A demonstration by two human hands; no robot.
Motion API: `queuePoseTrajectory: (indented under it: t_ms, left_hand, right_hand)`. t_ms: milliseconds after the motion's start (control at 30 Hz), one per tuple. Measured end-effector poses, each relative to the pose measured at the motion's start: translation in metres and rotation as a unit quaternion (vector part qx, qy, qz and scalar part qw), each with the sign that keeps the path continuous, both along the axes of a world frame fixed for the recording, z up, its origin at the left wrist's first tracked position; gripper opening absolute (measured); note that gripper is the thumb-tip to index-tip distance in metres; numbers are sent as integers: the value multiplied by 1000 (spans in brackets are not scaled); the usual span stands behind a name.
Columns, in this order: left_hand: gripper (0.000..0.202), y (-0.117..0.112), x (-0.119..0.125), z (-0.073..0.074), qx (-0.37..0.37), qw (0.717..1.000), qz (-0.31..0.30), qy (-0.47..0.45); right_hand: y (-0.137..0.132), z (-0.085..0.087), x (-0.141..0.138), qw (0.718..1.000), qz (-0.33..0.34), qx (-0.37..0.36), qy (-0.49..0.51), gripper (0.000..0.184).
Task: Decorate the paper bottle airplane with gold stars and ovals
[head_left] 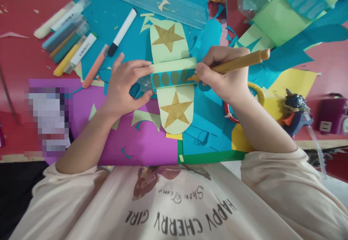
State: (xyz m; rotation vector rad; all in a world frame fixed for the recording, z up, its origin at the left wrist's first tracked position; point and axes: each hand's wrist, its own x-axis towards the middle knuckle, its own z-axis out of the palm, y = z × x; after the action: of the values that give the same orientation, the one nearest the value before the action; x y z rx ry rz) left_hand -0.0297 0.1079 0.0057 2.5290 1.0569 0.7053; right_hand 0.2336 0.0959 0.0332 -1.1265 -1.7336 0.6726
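Observation:
My right hand [223, 75] grips a gold-brown marker [239, 61]. Its tip touches the right end of a blue strip [167, 84] with several brown ovals in a row. The strip runs along the middle of a pale green paper craft [172, 63], shaped like a plane, with a gold star [168, 37] on its upper wing and another gold star [176, 108] on the lower one. My left hand [122, 82] holds the craft's left end between thumb and fingers. Clear plastic [145, 83] shows between them.
Several markers [67, 33] lie at the upper left, near a white marker with a black cap [122, 32]. A phone-like blurred item [50, 120] is at left. A glue gun [297, 118] and tape rolls [231, 113] lie right. Paper scraps cover purple sheet [89, 138].

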Motion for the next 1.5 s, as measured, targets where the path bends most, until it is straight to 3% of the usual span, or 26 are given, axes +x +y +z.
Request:
queuePoseTrajectory:
  t_ms: [200,867,1333,1500]
  left_hand:
    - [40,0,0,-1,16,1000,-11,-1]
    - [35,-1,1,1,20,1000,7,13]
    - [34,-1,0,2,-5,999,17,32]
    - [36,-2,0,2,-5,1000,14,26]
  right_hand:
    - [1,0,3,996,-21,-62,-64,39]
    - [1,-5,1,999,-47,-22,-1,40]
    - [-2,0,2,1000,-13,-20,-2,35]
    - [-2,4,-1,997,-10,-25,77,34]
